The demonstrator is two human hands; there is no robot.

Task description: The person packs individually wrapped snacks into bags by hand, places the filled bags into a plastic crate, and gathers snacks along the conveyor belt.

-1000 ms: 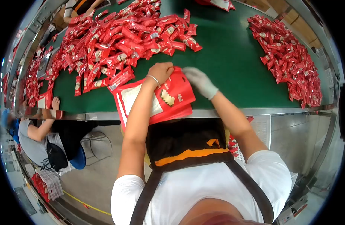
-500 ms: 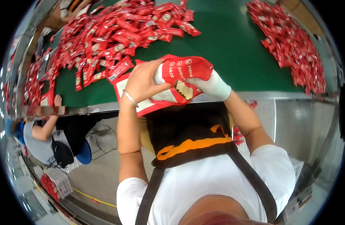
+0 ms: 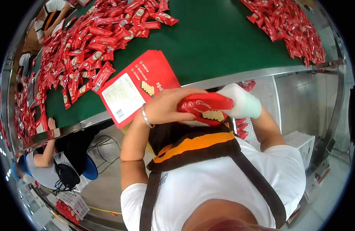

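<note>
A red pouch [image 3: 206, 107] with white print is held in front of the apron, near the table's front edge. My left hand [image 3: 171, 107], bare with a bracelet at the wrist, grips its left side with the thumb in front. At its right end is my right hand [image 3: 239, 101], in a white glove; its fingertips are hidden at or behind the pouch. Flat red pouches [image 3: 123, 96] with a white label lie left of my left hand, partly over the table edge. Behind them spreads a pile of small red packets [image 3: 96, 42].
Another heap of red packets [image 3: 287, 29] covers the right part of the green table [image 3: 208, 42]. A metal rail [image 3: 231, 78] runs along its front. White crates [image 3: 301, 144] stand below at right. A seated person [image 3: 50, 165] is at the left; another person is at the far left.
One pouch has come off the flat pouches and moved toward my body, held by both hands. The flat pouches now lie uncovered. The view has shifted and turned.
</note>
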